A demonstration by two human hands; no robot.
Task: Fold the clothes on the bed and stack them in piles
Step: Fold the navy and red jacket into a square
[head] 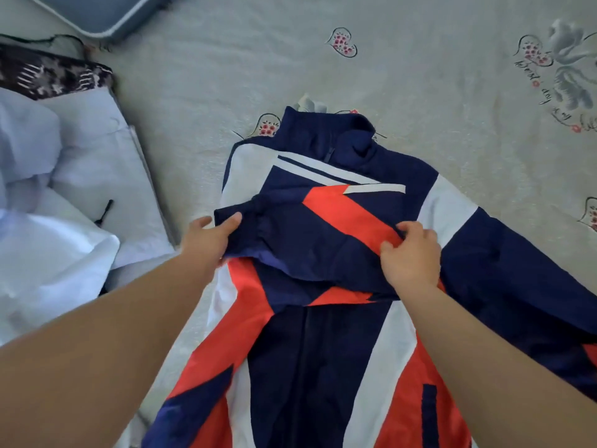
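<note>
Head view: shows a navy, red and white jacket [326,286] lying front up on the bed [420,76], collar away, hem toward the viewer. Left sleeve already brought across the chest. Left hand [206,237] grips the sleeve's cuff end, thumb on top and fingers [231,221] curled under the edge. Right hand [410,253] pinches the same sleeve at the red stripe, fingers bent down into the cloth.

Best done, by judgement: draw the sleeve taut between both hands, lay it square across the chest, cuff kept inside the body's outline, then press flat before letting go, since this slick fabric looks likely to slide and spring back. Right sleeve [517,270] lies spread out to the side, not yet folded.

Edges and room: pale blue and white laundry [64,189] heaped close on the left, near the jacket's shoulder but apart from it; dark patterned cloth [48,76] behind that. Plenty of bare bed beyond the collar and to the right, enough for swinging the other sleeve in. Grey-blue cushion [103,14] at top left, well apart.
</note>
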